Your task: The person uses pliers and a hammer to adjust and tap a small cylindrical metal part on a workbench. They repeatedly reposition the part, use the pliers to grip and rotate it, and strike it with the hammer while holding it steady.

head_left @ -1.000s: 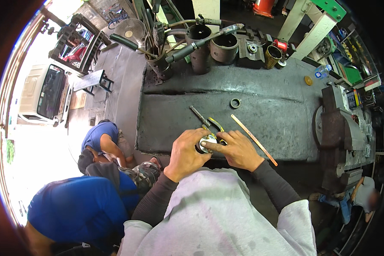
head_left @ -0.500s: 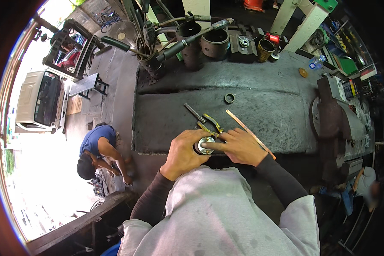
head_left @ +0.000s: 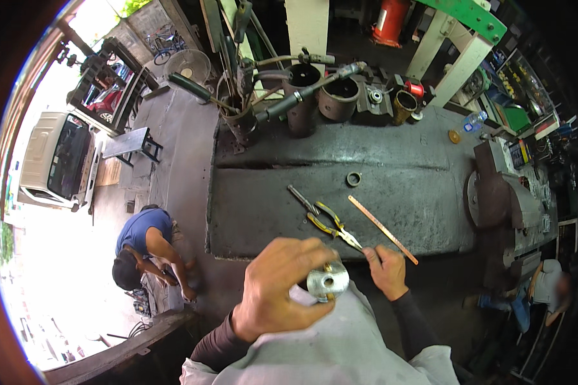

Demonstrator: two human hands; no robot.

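Dark-grey workbench (head_left: 276,224) bears metal cylinders (head_left: 338,106) near a fan (head_left: 191,67); left hand (head_left: 277,285) curls round a silvery part (head_left: 336,286); half-curled right hand (head_left: 388,274) meets pliers (head_left: 327,223), hold unclear.

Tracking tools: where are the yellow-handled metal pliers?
Head view, just right of centre: the pliers are at the dark workbench's near edge, between the slim metal rod and the bare right hand.

Mechanical workshop, worn dark tabletop (head_left: 270,215), pliers (head_left: 341,231) by its near edge, metal cylinders (head_left: 302,120) along its far edge, tools (head_left: 243,78) crowding its far left corner, truck (head_left: 43,154) parked beyond its left edge
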